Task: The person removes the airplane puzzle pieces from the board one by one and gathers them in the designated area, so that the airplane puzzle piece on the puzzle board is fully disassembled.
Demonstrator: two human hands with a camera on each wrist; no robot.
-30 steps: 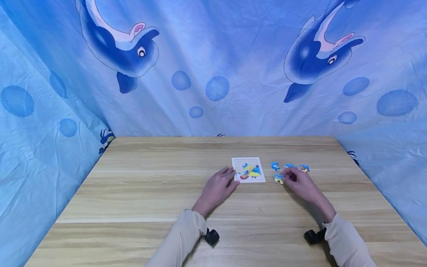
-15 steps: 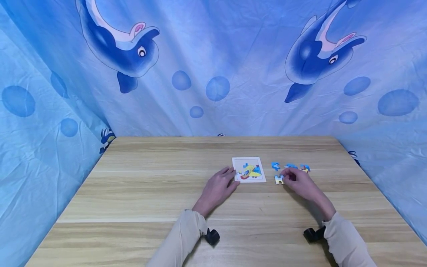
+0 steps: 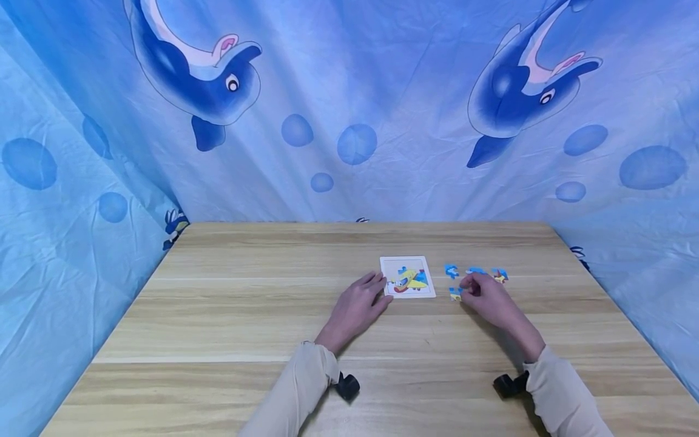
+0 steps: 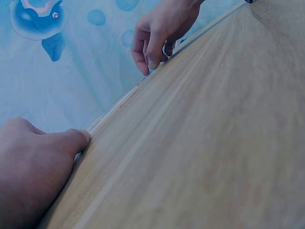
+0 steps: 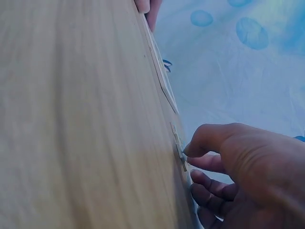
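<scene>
A square white puzzle board [image 3: 391, 267] lies right of the table's middle, with part of an airplane picture assembled in it. My left hand [image 3: 357, 305] rests at the board's left side, fingers on its edge and thumb at the near corner. To the right, my right hand [image 3: 491, 298] pinches a blue and yellow puzzle piece [image 3: 455, 294] between thumb and forefinger. In the right wrist view, that puzzle piece [image 5: 179, 148] sits slightly tilted close over the wood, thumb tip against it, other fingers curled loosely.
Behind the right hand lie more loose pieces: a blue one [image 3: 451, 271], another blue one [image 3: 475, 271] partly covered by the hand, and a blue and red one [image 3: 499, 275]. The wooden table [image 3: 246, 291] backs onto a blue dolphin-print curtain [image 3: 355, 73].
The pinched puzzle piece has turned and tilted slightly in my right fingers, its surface brightening with glare and then darkening. My left hand and the board stay put.
</scene>
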